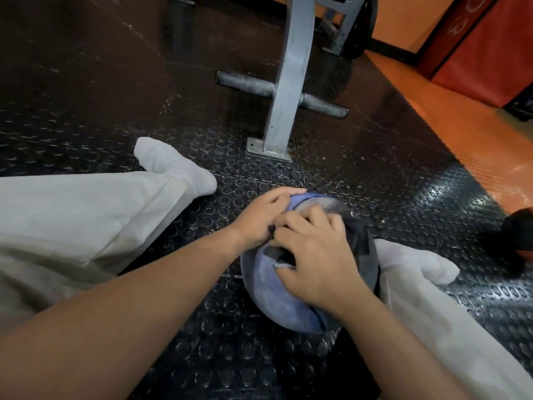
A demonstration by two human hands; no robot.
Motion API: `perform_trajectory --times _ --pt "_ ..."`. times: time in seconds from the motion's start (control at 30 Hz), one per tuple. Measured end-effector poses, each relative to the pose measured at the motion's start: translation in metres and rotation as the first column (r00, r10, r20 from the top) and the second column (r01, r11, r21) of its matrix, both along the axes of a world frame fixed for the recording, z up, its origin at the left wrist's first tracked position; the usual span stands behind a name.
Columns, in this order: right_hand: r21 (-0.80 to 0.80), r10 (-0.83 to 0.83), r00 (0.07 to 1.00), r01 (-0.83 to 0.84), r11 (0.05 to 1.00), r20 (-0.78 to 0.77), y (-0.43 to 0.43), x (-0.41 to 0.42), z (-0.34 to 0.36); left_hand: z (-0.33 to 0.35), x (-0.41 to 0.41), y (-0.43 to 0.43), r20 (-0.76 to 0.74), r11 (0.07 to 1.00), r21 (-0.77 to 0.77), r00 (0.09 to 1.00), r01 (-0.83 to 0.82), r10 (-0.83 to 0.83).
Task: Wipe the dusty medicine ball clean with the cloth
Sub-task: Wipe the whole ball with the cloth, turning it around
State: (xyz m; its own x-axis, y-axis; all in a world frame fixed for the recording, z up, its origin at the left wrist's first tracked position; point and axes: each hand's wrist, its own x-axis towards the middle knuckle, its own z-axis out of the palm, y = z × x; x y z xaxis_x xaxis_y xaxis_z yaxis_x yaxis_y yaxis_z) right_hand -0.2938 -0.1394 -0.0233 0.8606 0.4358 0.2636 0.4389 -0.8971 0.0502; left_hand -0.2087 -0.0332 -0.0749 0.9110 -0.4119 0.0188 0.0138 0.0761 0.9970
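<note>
Ball (268, 287), blue and filmed with pale dust, sits on the studded rubber floor (375, 174) between the seated person's spread legs, its right side against the right trouser leg. The left hand (265, 215) holds it from the top left, fingers curved over the far crown. The right hand (317, 261) lies on the upper face with bent fingers bunching the dark cloth (357, 235) against it; the rest of the cloth trails off to the right. The ball looks heavy and firm, likely to stay put under pressure yet roll if pushed off-centre. Its dusty skin is probably slippery, so it is best steadied from the top with a spread palm, or wedged against the leg, while the cloth works the bare sides. The cloth is soft and limp and will need gathering into the palm. Counted: one blue ball, one cloth, two hands, two white socks (173, 166), one grey machine frame (288, 82), and a second, dark ball (519, 229) at the right edge, well apart.
</note>
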Motion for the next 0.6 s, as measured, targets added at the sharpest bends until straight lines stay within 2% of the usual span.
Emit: perform_trajectory --times 0.1,0.17,0.3,0.37,0.47,0.53,0.6 --pt "0.079 0.045 0.996 -0.039 0.996 -0.072 -0.015 0.003 0.006 0.003 -0.002 -0.006 0.009 0.999 0.03 1.0 0.014 -0.014" --pt "0.198 -0.061 0.997 0.068 0.978 -0.043 -0.025 0.007 0.005 0.005 -0.004 -0.017 0.013 0.999 0.042 1.0 -0.013 0.012" --pt "0.34 -0.328 0.94 0.28 0.898 0.092 -0.034 0.004 -0.007 0.014 0.001 -0.035 0.039 0.98 0.195 0.999 -0.036 0.029" --pt "0.373 -0.277 0.953 0.213 0.903 0.127 -0.04 -0.002 -0.007 0.018 0.002 -0.04 0.047 0.969 0.245 0.999 -0.01 -0.002" --pt "0.342 0.005 0.992 -0.048 0.939 0.124 -0.052 -0.016 -0.003 0.021 0.003 -0.043 0.062 0.95 0.312 0.997 0.013 -0.034" --pt "0.32 0.134 0.988 -0.152 0.935 0.079 -0.064 -0.017 -0.002 0.023 0.003 -0.045 0.071 0.945 0.326 0.997 0.017 -0.043" --pt "0.381 0.06 0.993 -0.094 0.92 0.1 -0.074 -0.01 -0.005 0.025 0.002 -0.048 0.087 0.943 0.333 0.996 -0.001 -0.029"
